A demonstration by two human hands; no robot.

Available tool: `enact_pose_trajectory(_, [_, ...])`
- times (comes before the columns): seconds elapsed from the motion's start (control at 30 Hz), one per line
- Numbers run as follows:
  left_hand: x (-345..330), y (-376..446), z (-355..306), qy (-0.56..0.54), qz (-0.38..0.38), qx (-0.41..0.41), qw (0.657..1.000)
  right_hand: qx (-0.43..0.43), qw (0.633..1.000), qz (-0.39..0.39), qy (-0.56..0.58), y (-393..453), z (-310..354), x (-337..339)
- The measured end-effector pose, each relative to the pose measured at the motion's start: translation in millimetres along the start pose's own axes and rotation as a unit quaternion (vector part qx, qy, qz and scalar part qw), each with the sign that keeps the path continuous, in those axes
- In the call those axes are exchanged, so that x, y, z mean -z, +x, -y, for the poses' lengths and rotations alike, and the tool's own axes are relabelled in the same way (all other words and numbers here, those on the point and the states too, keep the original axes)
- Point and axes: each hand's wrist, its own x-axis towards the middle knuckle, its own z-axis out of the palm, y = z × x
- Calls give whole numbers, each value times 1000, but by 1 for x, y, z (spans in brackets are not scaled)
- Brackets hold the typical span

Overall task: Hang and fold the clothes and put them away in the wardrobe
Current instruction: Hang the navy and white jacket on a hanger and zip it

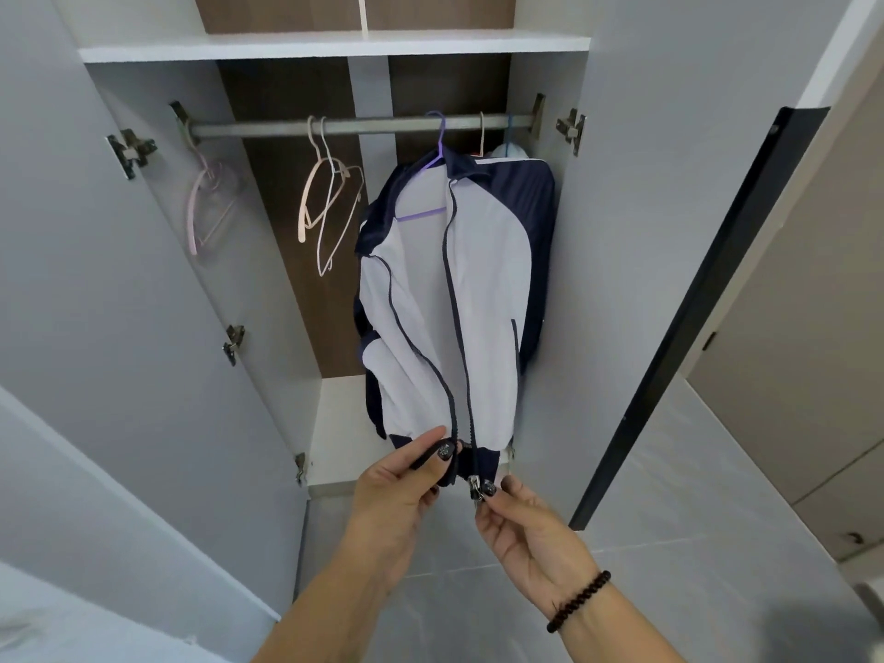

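A white and navy zip jacket point(483, 279) hangs unzipped on a purple hanger point(437, 150) from the wardrobe rail point(373, 125). My left hand point(406, 485) pinches the navy hem on the left side of the zip. My right hand point(521, 523) pinches the metal zip slider point(475, 488) at the bottom of the right side. Both hands are close together below the jacket.
Two empty hangers point(327, 203) hang mid-rail and a pink hanger point(208, 208) at the left end. More clothing point(509, 150) hangs behind the jacket at the right. Both wardrobe doors point(119, 303) stand open. A shelf point(335, 45) runs above the rail.
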Motion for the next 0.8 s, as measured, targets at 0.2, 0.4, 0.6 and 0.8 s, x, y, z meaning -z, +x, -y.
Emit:
enact_pose_trajectory(0.2, [-1, -8, -4, -12, -33, -7, 999, -6, 1000, 8, 21, -7, -12, -4])
enact_pose_trajectory(0.4, [-2, -11, -4, -62, -100, -4, 993, -38, 996, 84, 6, -10, -9, -13])
enact_pose_trajectory(0.6, [-3, -13, -8, -79, -117, -35, 989, 27, 997, 58, -34, -12, -16, -19])
enact_pose_trajectory(0.8, [-6, -18, -4, -83, -108, -30, 990, 57, 998, 22, -21, -13, -30, -27])
